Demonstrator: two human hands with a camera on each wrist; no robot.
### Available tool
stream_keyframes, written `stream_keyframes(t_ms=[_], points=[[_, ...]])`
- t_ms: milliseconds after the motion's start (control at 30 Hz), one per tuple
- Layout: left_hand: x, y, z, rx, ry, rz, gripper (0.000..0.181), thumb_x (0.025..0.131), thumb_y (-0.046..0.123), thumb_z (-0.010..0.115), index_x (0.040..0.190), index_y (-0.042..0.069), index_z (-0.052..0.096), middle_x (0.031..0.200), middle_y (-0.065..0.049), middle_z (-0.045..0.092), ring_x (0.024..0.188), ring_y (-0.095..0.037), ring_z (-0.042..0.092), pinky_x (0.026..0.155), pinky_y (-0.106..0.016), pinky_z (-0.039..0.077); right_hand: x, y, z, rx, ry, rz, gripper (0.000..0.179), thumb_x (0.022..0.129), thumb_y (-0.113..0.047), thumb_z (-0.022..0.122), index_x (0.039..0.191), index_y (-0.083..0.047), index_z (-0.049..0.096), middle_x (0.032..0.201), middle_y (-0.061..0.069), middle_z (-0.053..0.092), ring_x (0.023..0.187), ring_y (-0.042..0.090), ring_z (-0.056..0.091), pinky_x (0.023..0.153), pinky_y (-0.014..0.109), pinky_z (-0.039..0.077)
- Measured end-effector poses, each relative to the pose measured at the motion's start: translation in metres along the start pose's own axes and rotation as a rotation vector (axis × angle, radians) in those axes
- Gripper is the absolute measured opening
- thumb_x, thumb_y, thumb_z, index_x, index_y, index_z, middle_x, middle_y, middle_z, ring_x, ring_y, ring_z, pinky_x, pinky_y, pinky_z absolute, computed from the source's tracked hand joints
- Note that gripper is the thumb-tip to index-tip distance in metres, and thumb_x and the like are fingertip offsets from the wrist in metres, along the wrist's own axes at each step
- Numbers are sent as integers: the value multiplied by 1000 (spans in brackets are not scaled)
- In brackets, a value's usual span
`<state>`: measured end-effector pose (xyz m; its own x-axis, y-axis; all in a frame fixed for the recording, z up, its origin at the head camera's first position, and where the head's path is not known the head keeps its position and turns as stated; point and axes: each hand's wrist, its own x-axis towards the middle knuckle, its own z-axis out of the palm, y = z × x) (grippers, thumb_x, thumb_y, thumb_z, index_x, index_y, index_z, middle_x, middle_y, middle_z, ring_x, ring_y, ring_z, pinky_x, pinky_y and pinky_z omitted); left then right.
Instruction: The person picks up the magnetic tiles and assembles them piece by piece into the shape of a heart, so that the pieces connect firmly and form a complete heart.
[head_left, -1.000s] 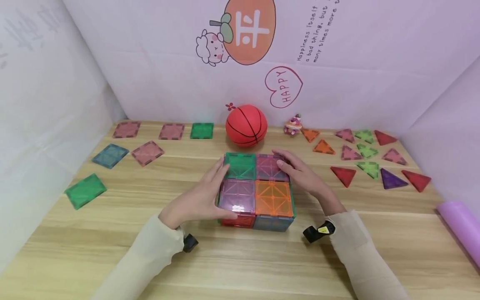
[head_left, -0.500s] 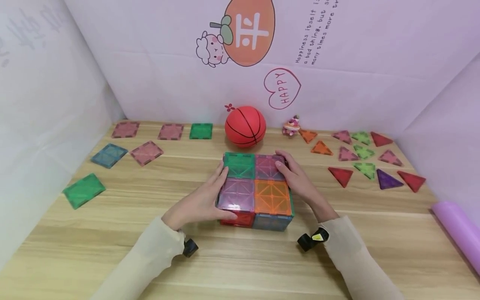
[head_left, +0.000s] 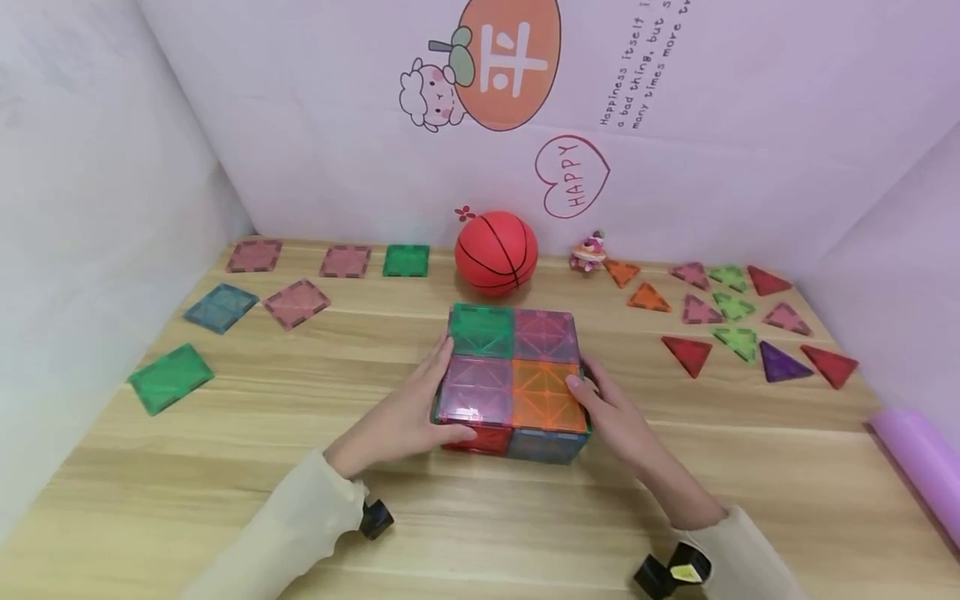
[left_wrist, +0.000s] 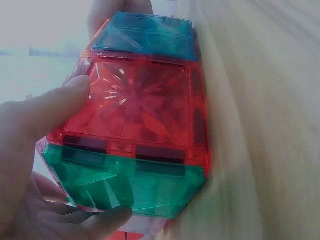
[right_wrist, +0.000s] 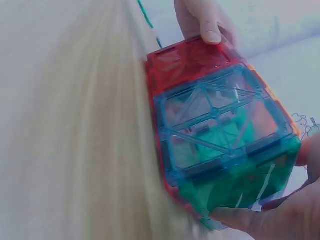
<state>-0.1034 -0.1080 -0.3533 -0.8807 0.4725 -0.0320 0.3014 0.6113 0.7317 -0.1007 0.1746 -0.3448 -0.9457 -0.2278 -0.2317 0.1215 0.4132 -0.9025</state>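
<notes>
A low box of clear magnetic tiles [head_left: 477,392] sits mid-table. Its top is green, pink, light purple and orange; its front is red [left_wrist: 135,100] and blue [right_wrist: 215,117], with green sides. My left hand [head_left: 401,417] grips the left side, thumb across the red front tile and fingers along the green side wall. On the opposite side, my right hand [head_left: 618,417] holds the box near its front corner. The right thumb lies on the orange tile's edge, and its fingers are against the green right wall [right_wrist: 245,185], partly hidden in the head view.
Behind the box are a red toy basketball [head_left: 497,252] and a small figurine [head_left: 588,252]. Loose square tiles, such as a green one [head_left: 171,378], lie at left; several triangle tiles [head_left: 688,356] lie at right. A purple roll [head_left: 918,475] rests by the right edge.
My right hand has slid from the box's back right corner forward along its right side, its thumb now on the orange tile. The left hand keeps nearly the same hold; the box stays put.
</notes>
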Motion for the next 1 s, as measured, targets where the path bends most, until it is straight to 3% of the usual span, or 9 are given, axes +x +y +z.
stream_keyframes(t_ms=[167, 333, 600, 833, 1000], points=[[-8, -12, -16, 24, 28, 0, 113, 79, 43, 76, 154, 11, -3, 161, -6, -1, 147, -30, 10, 113, -52, 25, 15, -8, 14, -1, -28, -37, 66, 100, -46, 40, 153, -15, 16, 158, 12, 19, 140, 37, 30, 109, 53, 32], [-11, -27, -35, 48, 43, 17, 113, 79, 41, 76, 153, 7, -3, 161, -13, 0, 146, -35, 11, 113, -53, 23, 32, -15, 28, 4, -51, -82, 65, 100, -44, 42, 153, -14, 19, 156, 13, 23, 139, 38, 32, 107, 52, 35], [-26, -49, -59, 63, 13, -73, 115, 79, 44, 75, 153, 8, -6, 160, -15, 0, 146, -37, 11, 113, -55, 23, 51, -23, 56, 93, -119, -139, 61, 101, -34, 46, 152, -13, 21, 155, 13, 26, 138, 37, 34, 106, 49, 38], [-20, -56, -69, 92, 34, -72, 113, 81, 42, 74, 152, 7, -6, 160, -16, -1, 146, -38, 8, 113, -56, 19, 70, -28, 61, 125, -112, -163, 60, 100, -35, 46, 151, -14, 24, 155, 11, 26, 139, 35, 33, 106, 50, 37], [-19, -54, -70, 100, 47, -68, 113, 80, 40, 75, 152, 5, -4, 160, -17, 1, 146, -39, 8, 113, -56, 20, 71, -28, 57, 88, -109, -167, 60, 100, -35, 47, 151, -12, 25, 154, 12, 28, 139, 35, 32, 109, 50, 34]])
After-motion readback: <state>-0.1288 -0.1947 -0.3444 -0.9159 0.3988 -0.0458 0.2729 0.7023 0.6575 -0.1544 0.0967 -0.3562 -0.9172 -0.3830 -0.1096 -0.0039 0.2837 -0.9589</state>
